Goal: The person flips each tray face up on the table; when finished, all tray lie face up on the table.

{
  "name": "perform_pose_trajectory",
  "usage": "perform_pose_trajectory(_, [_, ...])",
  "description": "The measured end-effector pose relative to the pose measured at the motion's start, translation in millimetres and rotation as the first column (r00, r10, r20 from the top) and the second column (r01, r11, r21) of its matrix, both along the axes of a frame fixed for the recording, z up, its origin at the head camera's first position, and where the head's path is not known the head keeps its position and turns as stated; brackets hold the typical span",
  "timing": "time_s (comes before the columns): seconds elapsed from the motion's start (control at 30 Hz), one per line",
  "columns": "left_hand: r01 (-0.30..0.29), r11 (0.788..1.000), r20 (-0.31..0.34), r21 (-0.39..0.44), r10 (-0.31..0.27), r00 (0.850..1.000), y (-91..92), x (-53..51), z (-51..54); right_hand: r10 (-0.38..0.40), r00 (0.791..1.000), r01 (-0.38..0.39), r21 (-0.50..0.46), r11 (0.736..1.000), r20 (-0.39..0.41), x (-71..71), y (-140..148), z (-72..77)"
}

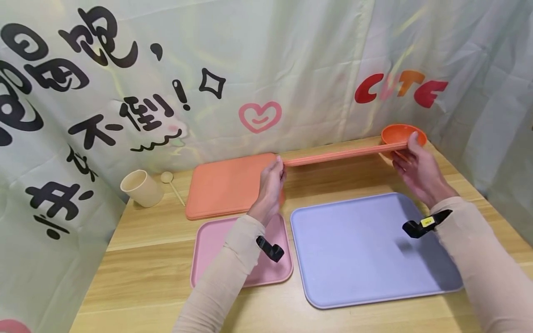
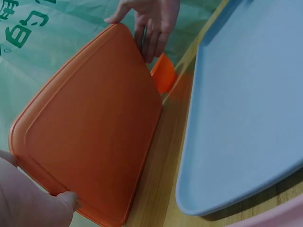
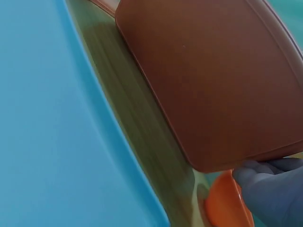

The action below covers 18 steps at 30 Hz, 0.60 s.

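An orange tray is held up above the back of the table, seen edge-on in the head view. My left hand grips its left end, and my right hand grips its right end. The wrist views show the broad face of this tray, with the left thumb on its rim. Below and in front lies a large blue tray. A second orange tray lies flat to the left, close to my left hand. Behind my right hand stands an orange bowl, partly hidden.
A small pink tray lies under my left forearm, beside the blue tray. At the back left are a beige cup and a wooden spoon. A printed curtain hangs behind the wooden table.
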<state>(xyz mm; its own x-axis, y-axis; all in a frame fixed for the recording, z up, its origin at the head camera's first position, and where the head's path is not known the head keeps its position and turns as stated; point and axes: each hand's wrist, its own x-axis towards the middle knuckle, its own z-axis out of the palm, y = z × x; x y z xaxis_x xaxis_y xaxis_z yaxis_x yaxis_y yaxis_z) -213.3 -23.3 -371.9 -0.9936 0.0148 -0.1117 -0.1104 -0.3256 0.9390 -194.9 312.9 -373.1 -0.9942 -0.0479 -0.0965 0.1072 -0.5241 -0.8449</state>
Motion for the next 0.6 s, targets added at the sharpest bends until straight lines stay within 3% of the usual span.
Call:
perform_pose_trajectory(0.23, [0.012,1.0,0.069,-0.028,-0.01,0.998,0.2,-1.6,-3.6,-0.02,1.0,0.02,-0.054,0.998,0.008,5.1,10.7,-8.2])
perform_pose_trajectory(0.33, [0.027,0.999,0.086,-0.033,-0.024,0.996,-0.1,-2.8,-6.7,-0.028,0.999,0.029,-0.028,0.999,0.024,6.6,14.6,-10.4])
perform_pose_trajectory(0.43, [0.044,0.998,0.095,-0.047,-0.04,0.995,0.2,-4.8,-10.5,-0.044,0.995,0.034,0.108,0.994,0.085,7.5,16.6,-11.2])
perform_pose_trajectory(0.6, [0.064,0.992,0.11,-0.106,-0.052,0.993,0.6,-6.9,-17.3,-0.079,0.98,0.012,0.345,0.938,0.182,10.1,21.0,-17.2])
